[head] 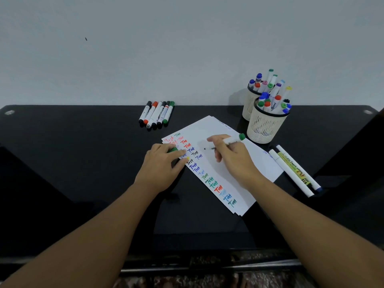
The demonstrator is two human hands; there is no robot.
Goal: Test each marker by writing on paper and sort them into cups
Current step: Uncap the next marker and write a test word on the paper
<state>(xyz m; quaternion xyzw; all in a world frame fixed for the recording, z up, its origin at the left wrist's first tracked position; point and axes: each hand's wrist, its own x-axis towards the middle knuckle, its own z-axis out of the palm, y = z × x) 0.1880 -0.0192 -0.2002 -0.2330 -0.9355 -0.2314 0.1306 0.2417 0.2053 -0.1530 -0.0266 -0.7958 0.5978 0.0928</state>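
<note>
Marker in hand: white-barrelled marker with a green end, uncapped, its tip just above the white paper sheet on the glossy black surface.
Right hand: fingers grasping that marker in a writing grip.
Left hand: rests on the paper's edge, fingers curled on what seems to be the green cap.
Done: many coloured "Test" marks; two cream slotted cups nearly full.
Left: six markers in a far row, three pens at right.
</note>
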